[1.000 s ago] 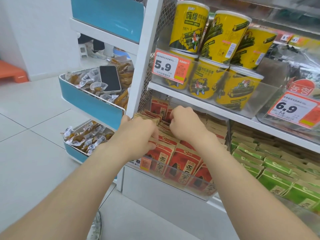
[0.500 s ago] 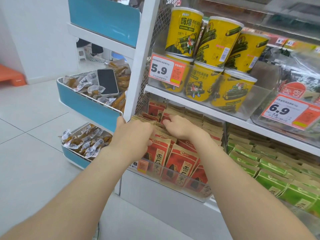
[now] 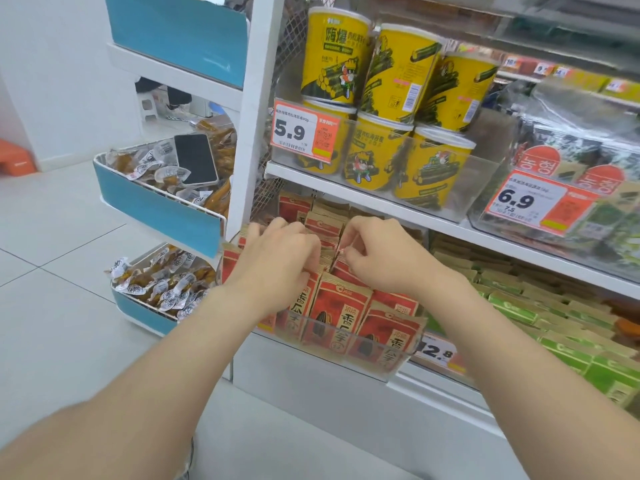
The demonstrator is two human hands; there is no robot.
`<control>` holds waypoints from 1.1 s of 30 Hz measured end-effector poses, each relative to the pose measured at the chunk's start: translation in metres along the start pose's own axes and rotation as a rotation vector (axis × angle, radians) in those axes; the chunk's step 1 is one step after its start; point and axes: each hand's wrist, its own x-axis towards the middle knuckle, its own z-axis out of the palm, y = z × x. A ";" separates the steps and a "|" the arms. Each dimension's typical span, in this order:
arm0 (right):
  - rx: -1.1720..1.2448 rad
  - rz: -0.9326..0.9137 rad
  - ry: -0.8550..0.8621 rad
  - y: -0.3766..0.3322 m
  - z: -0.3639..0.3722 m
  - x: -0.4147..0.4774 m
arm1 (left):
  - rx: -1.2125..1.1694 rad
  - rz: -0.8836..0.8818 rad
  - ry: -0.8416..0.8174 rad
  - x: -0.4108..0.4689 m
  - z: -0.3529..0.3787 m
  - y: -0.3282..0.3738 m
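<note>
Filling the right side of the view, the white shelf carries most of the goods. A blue basket hangs off the left of its post. At the left front corner of the lower board sits a clear tray. Yellow tubs stand in two tiers at the left end of the upper board. Red packets stand upright in rows inside the tray (green packets lie to their right on the same board). Behind the front row, the left hand curls its fingers down over packet tops near the tray's left edge, gripping them. The right hand pinches one packet's top edge between thumb and fingertips near the tray's middle. A phone lies on the snacks in the basket. An orange price tag hangs at the upper board's front edge.
</note>
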 end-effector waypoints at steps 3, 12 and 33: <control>0.032 0.026 -0.051 0.000 0.000 -0.020 | -0.090 -0.038 0.015 -0.001 -0.002 0.003; -0.054 -0.066 -0.066 0.029 0.031 -0.047 | -0.073 -0.002 -0.112 -0.021 0.009 0.024; 0.648 0.051 0.590 0.027 0.018 -0.052 | -0.439 -0.091 0.138 -0.012 0.003 0.043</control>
